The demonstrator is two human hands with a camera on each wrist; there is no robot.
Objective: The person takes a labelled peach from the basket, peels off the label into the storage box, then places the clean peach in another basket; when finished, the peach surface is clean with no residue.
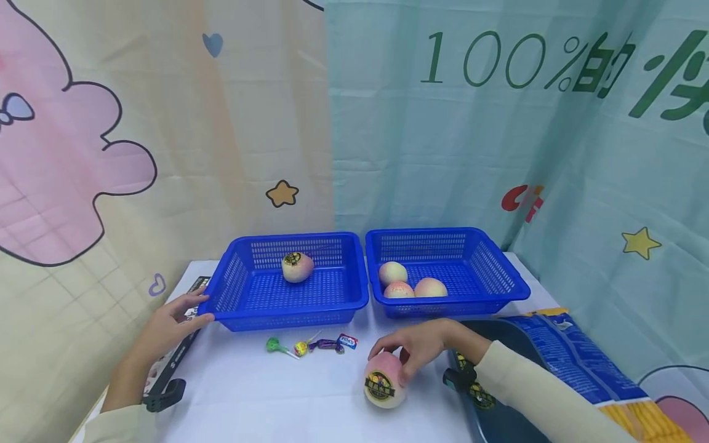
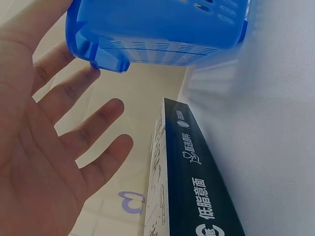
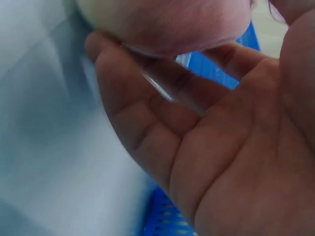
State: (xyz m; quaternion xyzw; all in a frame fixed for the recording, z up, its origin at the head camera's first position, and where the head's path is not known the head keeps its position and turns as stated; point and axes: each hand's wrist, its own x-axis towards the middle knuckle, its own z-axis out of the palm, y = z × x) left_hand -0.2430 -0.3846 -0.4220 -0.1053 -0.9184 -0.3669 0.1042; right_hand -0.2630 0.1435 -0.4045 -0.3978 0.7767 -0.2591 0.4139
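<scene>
Cupping the labelled peach (image 1: pixel 384 381) from its 1 o'clock side, right hand (image 1: pixel 423 348) curls fingers (image 3: pixel 147 128) round it on the white table (image 1: pixel 321 400) — film-wrapped, likely slick, soft; best held round the middle. Left hand (image 1: pixel 172 323), fingers straight, touches the left basket (image 1: pixel 288 307) corner at 9 o'clock.

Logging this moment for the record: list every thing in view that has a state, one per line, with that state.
Right hand: fingers curled on the labelled peach, which rests on the table.
Left hand: open, fingers straight against the left basket corner.
Left basket: upright, holds one labelled peach.
Right basket: upright, holds three peaches.
Candies: wrapped, lying loose on the table.
Black box: lying flat at the table's edge.
</scene>
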